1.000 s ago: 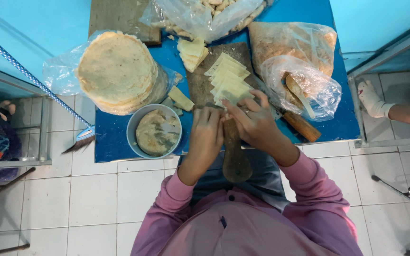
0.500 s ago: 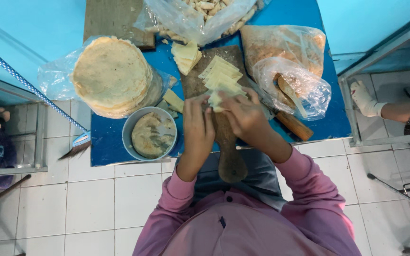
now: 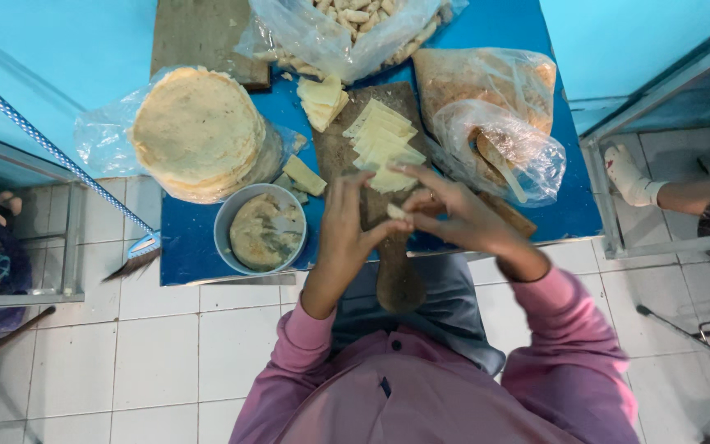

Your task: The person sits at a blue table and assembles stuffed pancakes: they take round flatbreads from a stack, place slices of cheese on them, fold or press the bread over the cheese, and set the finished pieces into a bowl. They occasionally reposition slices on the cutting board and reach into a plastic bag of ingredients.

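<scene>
Two hands, left hand (image 3: 347, 226) and right hand (image 3: 452, 215), fingers pinched together on one small folded dough piece (image 3: 396, 212) above the wooden board (image 3: 347, 144) at the blue table's (image 3: 191, 247) near edge, beside a filling bowl (image 3: 261, 231).

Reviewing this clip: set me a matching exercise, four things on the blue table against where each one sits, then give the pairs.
Things:
1. stack of round flatbreads
2. metal bowl
3. pale cut strips
4. small dough piece

Places:
A. on the wooden board
B. between both hands' fingertips
C. far left, on clear plastic
D. at the near edge, left of the left hand

Pairs: 1-C, 2-D, 3-A, 4-B
</scene>
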The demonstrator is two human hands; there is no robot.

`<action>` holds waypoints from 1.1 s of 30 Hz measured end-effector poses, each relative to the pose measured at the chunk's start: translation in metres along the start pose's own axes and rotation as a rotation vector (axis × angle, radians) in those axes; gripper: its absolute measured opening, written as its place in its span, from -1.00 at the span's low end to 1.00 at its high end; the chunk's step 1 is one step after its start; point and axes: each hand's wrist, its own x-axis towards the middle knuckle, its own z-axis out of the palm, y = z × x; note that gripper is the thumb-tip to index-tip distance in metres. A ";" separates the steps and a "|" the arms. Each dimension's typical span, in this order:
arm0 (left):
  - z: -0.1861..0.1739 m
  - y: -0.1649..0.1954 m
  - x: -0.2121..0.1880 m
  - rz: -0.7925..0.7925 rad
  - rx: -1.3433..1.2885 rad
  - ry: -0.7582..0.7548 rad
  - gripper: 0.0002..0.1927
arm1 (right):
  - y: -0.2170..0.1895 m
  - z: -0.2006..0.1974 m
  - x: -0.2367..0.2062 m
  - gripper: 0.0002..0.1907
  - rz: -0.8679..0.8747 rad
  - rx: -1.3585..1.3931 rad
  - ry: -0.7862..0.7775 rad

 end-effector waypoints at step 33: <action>0.050 -0.030 0.029 -0.244 0.421 0.101 -0.81 | 0.032 -0.043 -0.059 -0.54 -0.011 -0.974 0.927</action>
